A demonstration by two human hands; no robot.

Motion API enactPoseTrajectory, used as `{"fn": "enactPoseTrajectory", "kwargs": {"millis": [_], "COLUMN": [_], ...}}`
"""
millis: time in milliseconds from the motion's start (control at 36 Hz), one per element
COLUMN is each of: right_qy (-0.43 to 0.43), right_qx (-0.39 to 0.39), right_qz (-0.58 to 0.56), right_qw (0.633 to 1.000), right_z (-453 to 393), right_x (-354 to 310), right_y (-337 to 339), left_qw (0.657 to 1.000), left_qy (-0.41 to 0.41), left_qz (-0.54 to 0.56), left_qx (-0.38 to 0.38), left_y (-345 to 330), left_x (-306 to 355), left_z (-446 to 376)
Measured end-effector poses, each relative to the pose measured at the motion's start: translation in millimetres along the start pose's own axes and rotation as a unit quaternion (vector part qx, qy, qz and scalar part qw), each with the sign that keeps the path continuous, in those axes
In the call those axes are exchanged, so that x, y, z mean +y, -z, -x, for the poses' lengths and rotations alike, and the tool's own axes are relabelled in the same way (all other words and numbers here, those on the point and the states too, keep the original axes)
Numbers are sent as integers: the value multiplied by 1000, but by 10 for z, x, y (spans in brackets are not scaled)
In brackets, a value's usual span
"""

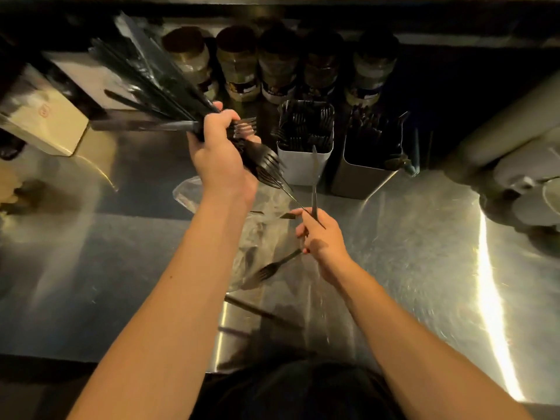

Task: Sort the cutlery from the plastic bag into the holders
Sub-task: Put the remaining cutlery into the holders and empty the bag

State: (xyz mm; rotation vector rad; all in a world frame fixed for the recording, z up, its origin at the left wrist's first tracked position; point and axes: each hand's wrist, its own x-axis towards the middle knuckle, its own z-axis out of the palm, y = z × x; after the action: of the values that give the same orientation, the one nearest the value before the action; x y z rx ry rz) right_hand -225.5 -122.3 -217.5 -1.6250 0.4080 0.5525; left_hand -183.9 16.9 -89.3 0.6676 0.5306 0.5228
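My left hand (218, 153) grips a thick bundle of dark forks (260, 160), tines pointing right and handles fanning out to the upper left. My right hand (321, 237) holds a knife (314, 177) upright, its tip near the white holder, and also a fork (269, 269) that hangs down to the left. A crumpled clear plastic bag (257, 225) lies on the steel counter beneath both hands. Two square holders stand behind: the white holder (303, 168) is full of forks, and the grey holder (363, 177) to its right holds dark cutlery.
A row of several labelled jars (239, 65) lines the back of the steel counter (409, 253). A cardboard box (45, 116) sits at the far left. Stacked pale dishes (533, 189) stand at the right edge. Loose cutlery (260, 312) lies near the counter's front edge.
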Motion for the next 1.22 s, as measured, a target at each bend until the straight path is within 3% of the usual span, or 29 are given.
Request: {"fn": "enactPoseTrajectory", "kwargs": {"millis": [194,306,444,583,667,833,1000,1222], "right_qy": [-2,8,62,108,161,281,229,242], "right_qx": [-42,-88,-79,-37,27,176,156,157], "right_qz": [-14,-75,-132,-102,-47,136,308,239], "right_qw": [999,993,986,988,985,934,910,927], "right_z": [121,252,332,235,141,-185,-462,-248], "right_x": [-174,-265,-420,-729,-945,-1332,-1422,-1235], "right_y": [267,333,390,535,704,1032,1178,1170], "left_qw": [993,988,987,994,997,996,995,996], "left_qy": [70,107,120,81,54,46,41,29], "left_qz": [89,95,81,46,44,76,88,79], "left_qx": [-20,-51,-75,-64,-37,2,11,43], "left_y": [1,5,-23,-147,-266,-493,-592,-492], "left_x": [0,12,-3,-87,-127,-223,-340,-392], "left_z": [-43,-45,-11,-21,-57,-125,-144,-158]}}
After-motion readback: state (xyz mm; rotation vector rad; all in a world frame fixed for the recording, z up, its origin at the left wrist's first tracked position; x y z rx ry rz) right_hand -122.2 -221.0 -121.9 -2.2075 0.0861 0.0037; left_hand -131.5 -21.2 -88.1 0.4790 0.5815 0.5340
